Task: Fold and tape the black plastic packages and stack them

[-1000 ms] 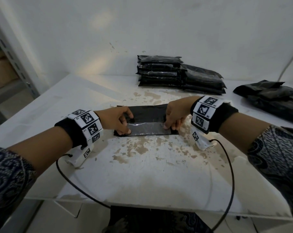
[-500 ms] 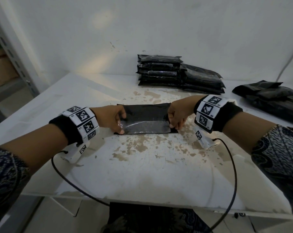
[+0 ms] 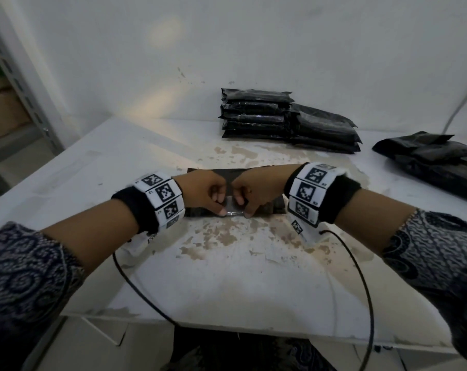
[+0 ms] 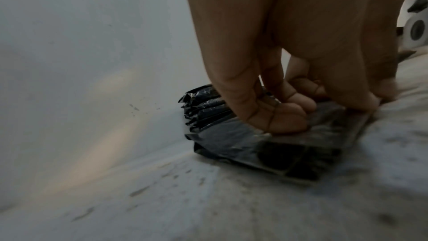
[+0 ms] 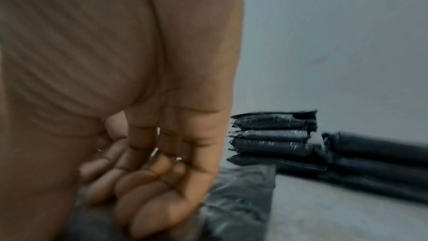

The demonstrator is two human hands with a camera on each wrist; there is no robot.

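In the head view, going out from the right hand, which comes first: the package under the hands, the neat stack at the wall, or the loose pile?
From the right hand:
1. Package under the hands, touching its fingers.
2. Neat stack, straight behind at the wall.
3. Loose pile, far right.
The last two are close; the stack seems slightly nearer.

White table (image 3: pixel 253 285) with peeling brown patches, white wall (image 3: pixel 280 44), metal shelving (image 3: pixel 21 84)

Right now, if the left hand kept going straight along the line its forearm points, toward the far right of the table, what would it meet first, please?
Almost at once the right hand, whose knuckles sit just across from the left hand over the black plastic package both press on. Beyond that, probably the stack of taped packages, though depth is hard to judge.
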